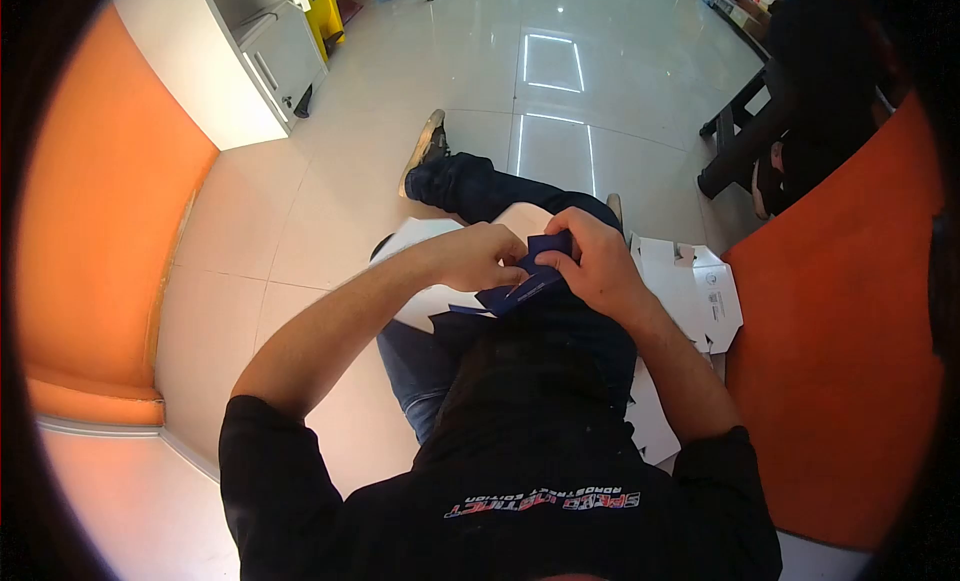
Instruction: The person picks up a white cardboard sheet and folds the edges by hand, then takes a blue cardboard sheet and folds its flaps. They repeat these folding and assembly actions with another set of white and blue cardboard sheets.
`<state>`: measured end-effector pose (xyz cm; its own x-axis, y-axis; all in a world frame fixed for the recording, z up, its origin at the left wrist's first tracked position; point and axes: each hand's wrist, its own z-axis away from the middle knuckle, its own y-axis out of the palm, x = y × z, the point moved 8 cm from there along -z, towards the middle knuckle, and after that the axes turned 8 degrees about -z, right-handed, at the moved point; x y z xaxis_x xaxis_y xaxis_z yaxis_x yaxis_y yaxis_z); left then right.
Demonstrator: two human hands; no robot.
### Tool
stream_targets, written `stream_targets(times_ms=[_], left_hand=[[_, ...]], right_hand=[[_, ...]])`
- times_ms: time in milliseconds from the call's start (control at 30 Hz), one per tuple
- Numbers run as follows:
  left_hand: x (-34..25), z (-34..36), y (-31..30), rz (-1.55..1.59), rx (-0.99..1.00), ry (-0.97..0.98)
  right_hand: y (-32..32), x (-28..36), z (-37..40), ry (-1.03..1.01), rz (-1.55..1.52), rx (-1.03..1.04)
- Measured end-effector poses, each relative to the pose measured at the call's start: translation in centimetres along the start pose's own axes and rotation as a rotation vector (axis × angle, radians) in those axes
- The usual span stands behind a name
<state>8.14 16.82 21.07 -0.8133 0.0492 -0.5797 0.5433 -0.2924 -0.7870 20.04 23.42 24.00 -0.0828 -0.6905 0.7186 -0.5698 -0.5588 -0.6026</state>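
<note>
A dark blue cardboard piece with folded flaps (520, 294) and small light print is held over my lap. My left hand (485, 258) is closed on its left side, with the fingertips reaching into the fold. On the upper right part my right hand (602, 266) pinches a raised flap between thumb and fingers. White cardboard (425, 243) lies under and beside my left forearm, over my leg. Part of the blue piece is hidden by my fingers.
Flat white cut cardboard blanks (690, 291) lie on my right beside an orange panel (840, 321). Another orange panel (100, 231) and a white cabinet (280, 66) stand on the left. At upper right are a black stool leg (740, 151) and a person's shoe (768, 181).
</note>
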Motion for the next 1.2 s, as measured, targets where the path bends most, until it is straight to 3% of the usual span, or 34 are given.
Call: stream_targets(times_ms=[133, 233, 333, 433, 567, 633, 700, 767, 833, 900, 967, 1033, 1100, 1200], left_hand=[[-0.1, 0.2, 0.8, -0.026, 0.024, 0.048], [0.5, 0.6, 1.6, 0.101, 0.053, -0.094], [1.1, 0.6, 2.6, 0.037, 0.097, -0.162], [1.0, 1.2, 2.6, 0.190, -0.022, -0.165], [1.6, 1.6, 3.2, 0.138, -0.004, -0.101], [1.6, 2.4, 3.8, 0.451, 0.109, -0.144], [2.5, 2.6, 4.1, 0.484, 0.090, -0.181], [3.4, 2.6, 4.5, 0.514, 0.064, -0.218], [3.6, 2.6, 3.1, 0.507, -0.121, -0.155], [4.6, 3.4, 0.6, 0.757, -0.405, -0.189], [4.2, 3.8, -1.3, 1.191, -0.564, -0.021], [2.8, 4.7, -2.8, 1.317, -0.652, 0.021], [1.7, 5.3, -3.4, 1.387, -0.691, 0.068], [0.9, 5.4, -3.0, 1.475, -0.715, 0.128]], right_hand=[[0.4, 0.4, 0.1, -0.124, -0.054, 0.047], [0.6, 0.0, -0.1, -0.165, -0.113, 0.102], [1.0, 0.6, 0.2, -0.204, -0.114, 0.145], [2.3, 1.2, 0.7, -0.259, -0.084, 0.209], [3.1, 1.0, 0.9, -0.250, -0.030, 0.287], [3.0, 0.7, 0.8, -0.250, -0.044, 0.252], [3.4, 0.2, 1.0, -0.252, -0.055, 0.218], [4.7, 1.3, 2.0, -0.448, 0.006, 0.259], [3.9, 3.5, 1.9, -0.444, 0.015, 0.160], [2.6, 5.0, 1.8, -0.447, 0.027, 0.059], [0.7, 5.0, 1.8, -0.367, -0.113, -0.116], [1.3, 5.2, 1.9, -0.380, -0.122, -0.119], [1.3, 6.9, 2.0, -0.549, 0.063, -0.202], [0.5, 8.1, 1.4, -0.575, 0.113, -0.273]])
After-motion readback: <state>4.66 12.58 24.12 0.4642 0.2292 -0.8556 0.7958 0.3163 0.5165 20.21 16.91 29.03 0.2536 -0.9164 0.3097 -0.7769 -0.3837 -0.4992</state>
